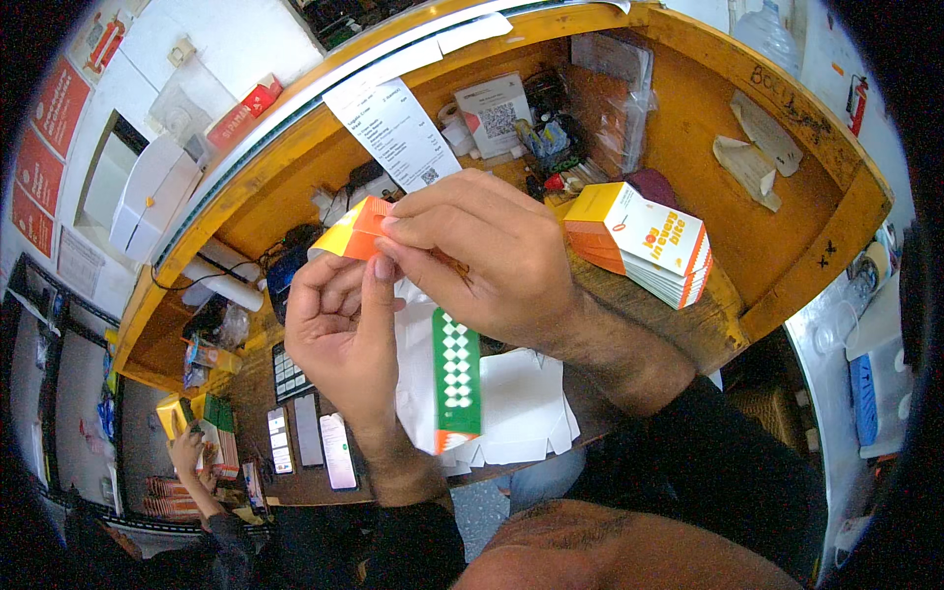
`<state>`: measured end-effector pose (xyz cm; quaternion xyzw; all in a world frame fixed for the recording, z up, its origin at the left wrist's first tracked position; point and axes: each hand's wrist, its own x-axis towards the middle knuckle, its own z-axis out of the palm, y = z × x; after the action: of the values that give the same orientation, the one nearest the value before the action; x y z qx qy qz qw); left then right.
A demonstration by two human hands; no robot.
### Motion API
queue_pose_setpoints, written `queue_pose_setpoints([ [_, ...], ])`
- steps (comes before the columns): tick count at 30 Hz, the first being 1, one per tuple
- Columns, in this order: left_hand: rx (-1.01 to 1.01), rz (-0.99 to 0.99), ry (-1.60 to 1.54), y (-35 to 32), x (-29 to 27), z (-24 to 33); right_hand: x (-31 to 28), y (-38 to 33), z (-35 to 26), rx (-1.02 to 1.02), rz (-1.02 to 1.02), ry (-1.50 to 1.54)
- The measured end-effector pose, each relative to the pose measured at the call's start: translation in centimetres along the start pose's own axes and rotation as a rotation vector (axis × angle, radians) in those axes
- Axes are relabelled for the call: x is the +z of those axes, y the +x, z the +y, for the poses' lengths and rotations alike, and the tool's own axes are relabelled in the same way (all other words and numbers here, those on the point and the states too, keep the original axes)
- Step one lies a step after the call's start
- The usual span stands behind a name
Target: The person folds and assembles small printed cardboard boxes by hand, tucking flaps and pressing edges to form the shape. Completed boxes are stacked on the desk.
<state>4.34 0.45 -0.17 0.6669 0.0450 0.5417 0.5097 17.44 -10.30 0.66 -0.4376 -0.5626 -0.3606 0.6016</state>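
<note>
My right hand [492,251] pinches the orange edge of a small yellow and orange folded carton piece [356,232] between thumb and fingertips. Just below it, my left hand [344,329] has its thumb up against the same piece, fingers curled behind. Under my hands lies a white unfolded carton sheet [516,398] with notched flaps. A green panel [458,369] with white diamonds and an orange end lies over it. Whether these join the piece I hold is hidden by my hands.
A stack of flat printed cartons [654,241] stands right on the wooden counter [723,329]. A paper receipt [388,133] hangs at the back. Several phones [337,452] lie left. Beyond them, another person's hand [187,454] is at a yellow box [175,413].
</note>
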Motion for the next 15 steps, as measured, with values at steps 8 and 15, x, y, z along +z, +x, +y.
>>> queue_pose_setpoints([
  [8, -0.083, -0.037, -0.025, 0.5, -0.1, -1.2, 0.0, -0.2, 0.2, 0.327, -0.063, 0.322],
  [15, -0.103, -0.049, -0.108, 0.6, -0.3, -1.3, -0.5, 0.1, 0.4, 0.346, -0.131, 0.344],
])
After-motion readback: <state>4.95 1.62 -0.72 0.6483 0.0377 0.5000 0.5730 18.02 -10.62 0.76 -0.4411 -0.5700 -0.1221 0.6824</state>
